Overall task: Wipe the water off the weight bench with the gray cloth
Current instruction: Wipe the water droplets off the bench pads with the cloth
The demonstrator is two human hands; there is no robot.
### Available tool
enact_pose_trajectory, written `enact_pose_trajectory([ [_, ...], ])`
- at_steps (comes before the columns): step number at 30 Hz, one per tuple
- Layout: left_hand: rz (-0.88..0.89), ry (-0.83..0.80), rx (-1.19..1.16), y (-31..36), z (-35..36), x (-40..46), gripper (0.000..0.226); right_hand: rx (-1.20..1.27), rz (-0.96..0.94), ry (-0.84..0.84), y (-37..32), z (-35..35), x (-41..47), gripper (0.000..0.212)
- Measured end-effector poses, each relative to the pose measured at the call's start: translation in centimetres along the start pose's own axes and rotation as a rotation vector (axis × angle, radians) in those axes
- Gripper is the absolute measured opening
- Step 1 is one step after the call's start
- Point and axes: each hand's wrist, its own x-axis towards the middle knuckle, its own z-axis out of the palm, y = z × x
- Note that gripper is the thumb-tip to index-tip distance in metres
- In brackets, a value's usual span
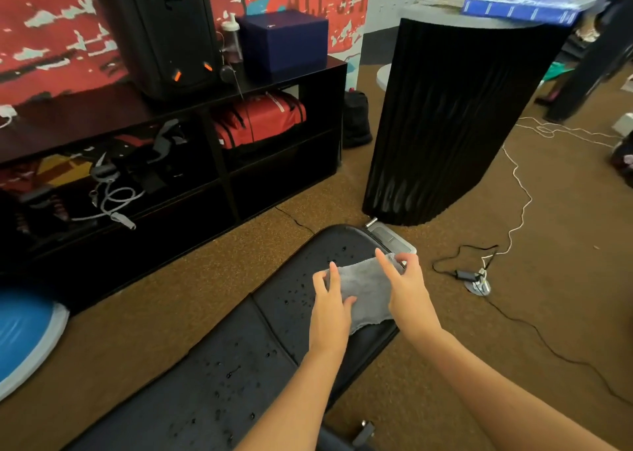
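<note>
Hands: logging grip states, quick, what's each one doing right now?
Left hand: open, fingers spread on the cloth.
Right hand: fingers on the cloth's far edge; cannot tell whether it grips.
</note>
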Motion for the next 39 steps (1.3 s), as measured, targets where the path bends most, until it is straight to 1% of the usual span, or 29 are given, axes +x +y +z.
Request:
enact_pose_trajectory([
  [1,-0.017,-0.004,-0.005,0.2,0.1,0.2,0.069,0.001,0.049,-0.025,0.0,0.0,0.3,0.097],
  [2,-0.027,-0.008,-0.012,0.3,0.1,0.3,0.069,-0.070,0.089,-0.060,-0.2,-0.1,0.5,0.068],
  [3,-0.036,-0.012,-0.018,0.2,0.4,0.5,0.068,-0.110,0.110,-0.070,-0.3,-0.3,1.0,0.048],
  [4,-0.029,-0.014,-0.017,0.1,0.7,0.6,0.068,-0.144,0.096,-0.090,-0.2,-0.4,1.3,0.037],
  [5,-0.031,-0.018,-0.020,0.0,1.0,0.7,0.068,-0.182,0.118,-0.123,0.2,-0.2,1.5,0.031],
  [6,-0.028,-0.012,-0.014,-0.2,1.3,0.8,0.066,-0.219,0.142,-0.130,0.3,-0.5,1.5,0.030],
  [7,-0.019,0.012,0.004,-0.6,1.6,0.9,0.064,-0.257,0.134,-0.066,0.6,-0.3,1.7,0.037],
  [8,-0.007,0.047,0.049,-1.0,1.9,0.8,0.060,-0.251,0.129,-0.014,0.8,0.1,1.7,0.051],
  [9,0.010,0.098,0.109,-1.5,2.2,0.7,0.057,-0.278,0.076,0.024,0.8,0.5,1.6,0.061],
  [10,0.024,0.155,0.174,-2.0,2.5,0.6,0.054,-0.340,0.024,0.024,0.8,0.9,1.3,0.065],
  [11,0.013,0.176,0.234,-2.4,2.7,0.5,0.054,-0.381,-0.028,0.010,0.5,1.3,1.0,0.064],
  [13,-0.053,0.163,0.313,-3.3,2.8,0.2,0.061,-0.443,-0.115,-0.044,-0.3,2.3,0.0,0.059],
  [16,-0.143,0.132,0.275,-4.7,3.1,-0.7,0.085,-0.465,-0.061,-0.143,-0.4,4.1,-0.8,0.054],
  [17,-0.170,0.130,0.239,-5.3,3.4,-1.0,0.091,-0.462,-0.029,-0.170,-0.4,4.5,-0.9,0.057],
  [18,-0.201,0.129,0.214,-5.7,3.4,-1.2,0.096,-0.454,-0.005,-0.188,-0.1,4.8,-0.7,0.065],
  [20,-0.251,0.130,0.175,-6.2,3.5,-1.7,0.098,-0.455,0.006,-0.187,0.3,5.2,-0.2,0.078],
  [21,-0.271,0.124,0.148,-6.4,3.6,-1.8,0.097,-0.466,-0.007,-0.175,0.4,5.3,0.1,0.078],
  [23,-0.284,0.122,0.085,-6.6,3.9,-2.0,0.085,-0.485,-0.045,-0.162,0.6,5.7,1.0,0.074],
  [26,-0.268,0.126,0.026,-6.5,3.9,-2.2,0.072,-0.523,-0.122,-0.180,0.5,6.3,2.7,0.075],
  [28,-0.267,0.117,-0.016,-6.4,3.8,-2.1,0.064,-0.533,-0.172,-0.201,0.2,6.7,3.8,0.071],
  [31,-0.263,0.122,-0.076,-6.5,3.5,-2.4,0.062,-0.549,-0.245,-0.247,0.1,7.2,4.2,0.069],
  [34,-0.267,0.137,-0.085,-7.1,3.4,-3.2,0.062,-0.574,-0.330,-0.264,1.0,7.0,2.7,0.067],
  [37,-0.276,0.148,-0.035,-7.8,3.5,-4.2,0.062,-0.584,-0.348,-0.238,2.1,5.7,0.4,0.068],
  [39,-0.277,0.140,-0.037,-8.0,3.6,-4.4,0.060,-0.594,-0.321,-0.215,2.7,4.9,-0.1,0.069],
])
